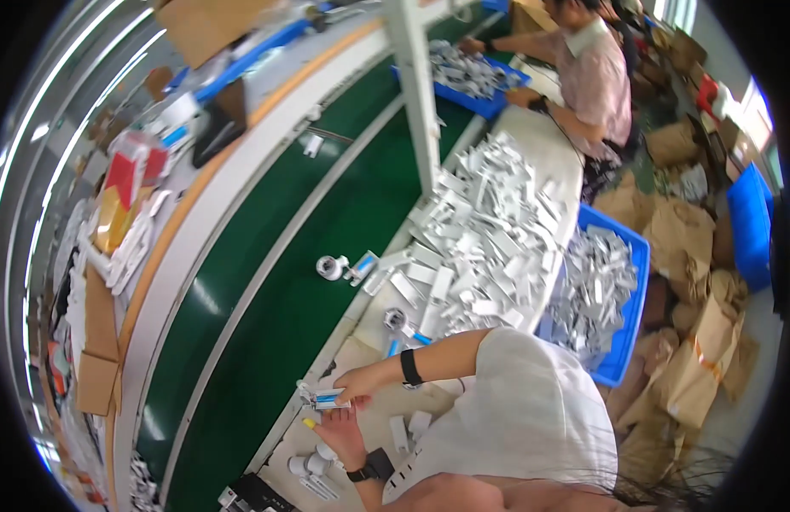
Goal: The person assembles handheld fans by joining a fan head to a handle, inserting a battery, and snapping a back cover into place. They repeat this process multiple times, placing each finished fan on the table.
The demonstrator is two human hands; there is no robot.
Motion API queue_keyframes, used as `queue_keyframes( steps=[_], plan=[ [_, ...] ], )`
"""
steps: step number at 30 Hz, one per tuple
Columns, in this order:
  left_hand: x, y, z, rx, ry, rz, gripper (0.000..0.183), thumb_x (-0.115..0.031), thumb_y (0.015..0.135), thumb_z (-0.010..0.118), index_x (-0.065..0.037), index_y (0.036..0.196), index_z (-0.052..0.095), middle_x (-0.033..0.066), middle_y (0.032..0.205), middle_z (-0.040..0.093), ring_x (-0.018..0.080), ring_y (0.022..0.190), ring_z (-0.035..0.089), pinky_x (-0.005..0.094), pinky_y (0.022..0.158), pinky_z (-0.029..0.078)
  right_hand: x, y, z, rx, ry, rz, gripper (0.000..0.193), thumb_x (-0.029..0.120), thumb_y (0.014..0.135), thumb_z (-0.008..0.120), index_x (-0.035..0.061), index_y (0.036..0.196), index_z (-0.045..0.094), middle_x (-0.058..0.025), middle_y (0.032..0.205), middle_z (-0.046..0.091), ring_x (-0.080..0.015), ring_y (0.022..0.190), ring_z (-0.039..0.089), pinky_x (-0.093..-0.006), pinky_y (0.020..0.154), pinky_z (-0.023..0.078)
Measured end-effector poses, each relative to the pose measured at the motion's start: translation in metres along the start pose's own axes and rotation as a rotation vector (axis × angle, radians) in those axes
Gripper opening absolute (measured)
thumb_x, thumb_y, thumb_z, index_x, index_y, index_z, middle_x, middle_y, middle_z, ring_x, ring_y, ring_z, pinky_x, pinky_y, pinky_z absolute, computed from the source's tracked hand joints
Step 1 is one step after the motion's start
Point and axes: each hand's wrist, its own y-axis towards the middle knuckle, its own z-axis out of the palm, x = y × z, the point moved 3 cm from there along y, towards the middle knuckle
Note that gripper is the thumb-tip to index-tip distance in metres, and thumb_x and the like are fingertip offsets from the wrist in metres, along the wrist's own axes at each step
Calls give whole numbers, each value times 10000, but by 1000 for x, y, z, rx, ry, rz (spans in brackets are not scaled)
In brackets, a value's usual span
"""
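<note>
Over the near edge of the worktable I hold a small white rectangular part (331, 398) with a blue strip and a knobby end. My right hand (358, 386), a black band at its wrist, grips the part's near end. From below, my left hand (342, 433) meets the same part with its fingers; a dark watch is on that wrist. A small yellow thing (309, 422) shows at the left fingertips. Just beyond my right forearm lies a similar unit with a round head (396, 319) and blue strips. Another round-headed unit (331, 268) rests on the green conveyor belt (284, 316).
A big heap of white parts (489, 230) covers the worktable. Blue bins (638, 290) of parts stand beside it. White round pieces (310, 463) lie close to my left wrist. A white post (412, 102) rises by the belt. A co-worker (595, 77) handles parts farther along.
</note>
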Motion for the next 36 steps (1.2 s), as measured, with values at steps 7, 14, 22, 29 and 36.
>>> queue_keyframes(
  steps=[7, 14, 22, 29, 36],
  plan=[
    [15, -35, 65, 13, 261, 126, 471, -424, 898, 364, 3, 1046, 495, 114, 1000, 551, 225, 939, 531, 356, 863, 417, 2, -104, 49, -82, 146, -155, 308, 267, 858, 453, 71, 1092, 491, -67, 715, 590, -151, 562, 582, -268, 456, 450],
    [23, -70, 91, 45, 546, 208, 332, -282, 887, 412, 14, 1011, 493, 140, 948, 568, 209, 807, 568, 332, 712, 479, 6, -171, 56, -428, -444, -451, 365, 287, 822, 524, 61, 1102, 461, -113, 850, 583, -220, 731, 580, -350, 634, 460],
    [23, -122, 138, 256, 457, -156, 267, -260, 865, 434, -59, 1026, 505, 118, 859, 591, 209, 688, 571, 327, 607, 482, 24, -224, 32, -597, -635, -672, 774, 230, 661, 729, 79, 1297, 314, -166, 1207, 436, -316, 1108, 445, -382, 921, 378],
    [28, -132, 142, 341, 147, -249, 249, -191, 842, 458, -31, 1032, 450, 162, 873, 595, 240, 678, 597, 339, 594, 502, -14, -229, 34, 66, 790, -271, 811, 101, 671, 727, 42, 1328, 254, -83, 1194, 445, -207, 1072, 475, -335, 878, 425],
    [39, -139, 119, 278, 558, -290, 204, -150, 828, 462, -19, 985, 465, 140, 844, 592, 207, 669, 600, 304, 575, 495, 38, -252, 21, -340, 51, -508, 746, -64, 648, 673, 101, 1287, 325, -80, 1193, 440, -209, 1119, 447, -344, 900, 407]
  ],
)
